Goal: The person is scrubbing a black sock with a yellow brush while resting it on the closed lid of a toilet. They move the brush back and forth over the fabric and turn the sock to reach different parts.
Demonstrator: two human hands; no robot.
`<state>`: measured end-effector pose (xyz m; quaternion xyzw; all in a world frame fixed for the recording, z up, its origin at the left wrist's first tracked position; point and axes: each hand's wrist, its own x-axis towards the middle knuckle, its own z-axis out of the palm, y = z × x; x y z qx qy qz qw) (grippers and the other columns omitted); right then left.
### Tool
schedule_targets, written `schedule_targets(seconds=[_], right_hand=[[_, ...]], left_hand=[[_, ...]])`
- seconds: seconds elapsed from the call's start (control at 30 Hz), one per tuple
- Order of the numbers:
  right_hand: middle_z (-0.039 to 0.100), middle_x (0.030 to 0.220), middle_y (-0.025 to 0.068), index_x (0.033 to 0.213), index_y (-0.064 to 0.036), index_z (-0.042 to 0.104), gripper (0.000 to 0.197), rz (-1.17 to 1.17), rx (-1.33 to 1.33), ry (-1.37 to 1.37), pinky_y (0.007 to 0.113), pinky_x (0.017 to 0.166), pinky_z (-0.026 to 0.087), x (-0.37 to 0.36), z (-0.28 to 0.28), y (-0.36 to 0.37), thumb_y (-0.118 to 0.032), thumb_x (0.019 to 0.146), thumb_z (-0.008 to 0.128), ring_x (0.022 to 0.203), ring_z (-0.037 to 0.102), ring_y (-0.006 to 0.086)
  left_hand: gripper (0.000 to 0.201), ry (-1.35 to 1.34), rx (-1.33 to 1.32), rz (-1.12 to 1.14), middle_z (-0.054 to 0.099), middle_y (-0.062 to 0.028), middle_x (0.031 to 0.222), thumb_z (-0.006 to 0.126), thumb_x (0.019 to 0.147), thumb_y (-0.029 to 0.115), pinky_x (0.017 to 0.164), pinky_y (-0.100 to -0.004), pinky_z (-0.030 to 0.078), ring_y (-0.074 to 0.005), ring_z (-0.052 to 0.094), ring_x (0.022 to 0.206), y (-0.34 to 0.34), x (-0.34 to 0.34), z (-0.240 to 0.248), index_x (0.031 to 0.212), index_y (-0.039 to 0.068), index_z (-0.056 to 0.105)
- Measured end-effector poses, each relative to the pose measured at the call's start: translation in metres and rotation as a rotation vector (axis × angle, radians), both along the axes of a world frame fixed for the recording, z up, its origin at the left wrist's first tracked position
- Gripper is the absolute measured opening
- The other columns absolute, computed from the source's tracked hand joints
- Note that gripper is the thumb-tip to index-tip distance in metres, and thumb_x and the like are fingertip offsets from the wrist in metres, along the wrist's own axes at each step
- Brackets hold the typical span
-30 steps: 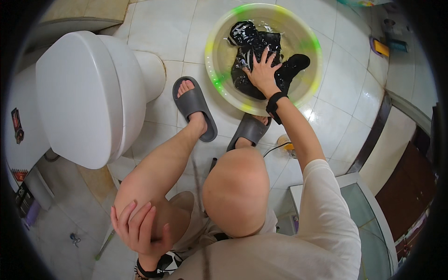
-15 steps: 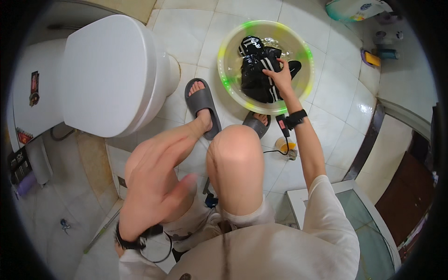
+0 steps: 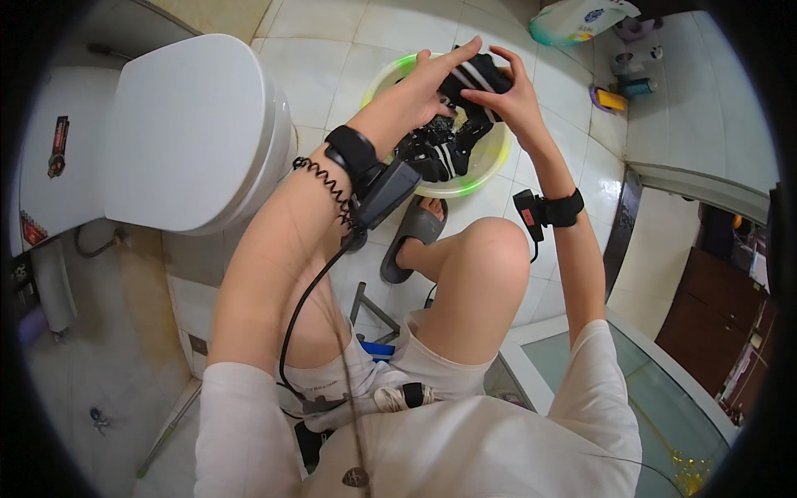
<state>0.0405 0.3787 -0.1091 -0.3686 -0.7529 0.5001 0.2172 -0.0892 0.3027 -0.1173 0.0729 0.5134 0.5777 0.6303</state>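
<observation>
A wet black garment with white stripes point(image 3: 476, 78) is partly lifted over a pale basin point(image 3: 496, 163) with a green and yellow rim. My right hand point(image 3: 516, 93) grips the raised part, thumb below and fingers curled at its far side. Against the garment's left side is my left hand point(image 3: 427, 81), its fingers stretched and spread. More of the black striped cloth point(image 3: 444, 158) lies wet in the basin. Whether it is all one piece cannot be seen. Both wrists wear black straps with small devices.
A white toilet point(image 3: 187, 133) with its lid down stands at the left. My foot in a grey slipper point(image 3: 415, 236) is close to the basin. At the far right lie a detergent pouch point(image 3: 581, 21) and a yellow block point(image 3: 610, 100). A glass-topped surface point(image 3: 631, 390) is near my right elbow.
My left hand has moved from over my left knee to the basin, beside the garment. The right hand has raised part of the garment. The view has shifted, and my knees are wider apart.
</observation>
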Motion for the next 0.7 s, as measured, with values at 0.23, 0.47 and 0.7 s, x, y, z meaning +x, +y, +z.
schedule_targets(seconds=[0.23, 0.47, 0.7], right_hand=[[0.057, 0.092, 0.0102, 0.114, -0.0081, 0.046, 0.067, 0.188, 0.114, -0.016, 0.027, 0.074, 0.045, -0.012, 0.004, -0.010, -0.020, 0.055, 0.077, 0.084, 0.056, 0.0181], [0.046, 0.112, 0.0106, 0.118, -0.0071, 0.043, 0.065, 0.013, -0.023, 0.237, 0.028, 0.084, 0.039, -0.008, -0.009, -0.023, -0.020, 0.062, 0.074, 0.099, 0.047, 0.0181], [0.045, 0.108, 0.0065, 0.122, -0.0131, 0.033, 0.055, -0.094, -0.574, 0.617, 0.027, 0.075, 0.041, -0.005, -0.020, -0.042, -0.019, 0.076, 0.061, 0.094, 0.046, 0.0144]], left_hand=[[0.030, -0.277, 0.188, 0.101, 0.056, -0.0069, 0.090, 0.062, 0.075, 0.026, 0.064, -0.0286, 0.048, -0.0168, 0.057, 0.075, -0.001, 0.007, -0.017, 0.095, 0.005, 0.054], [0.033, -0.043, -0.082, 0.485, 0.055, -0.0125, 0.085, 0.064, 0.065, 0.016, 0.059, -0.0371, 0.048, -0.0247, 0.056, 0.072, 0.010, 0.016, -0.006, 0.091, 0.001, 0.050], [0.038, -0.050, -0.116, 0.551, 0.052, -0.0125, 0.085, 0.060, 0.065, 0.018, 0.062, -0.0381, 0.045, -0.0233, 0.053, 0.073, 0.014, 0.025, 0.003, 0.095, 0.001, 0.044]])
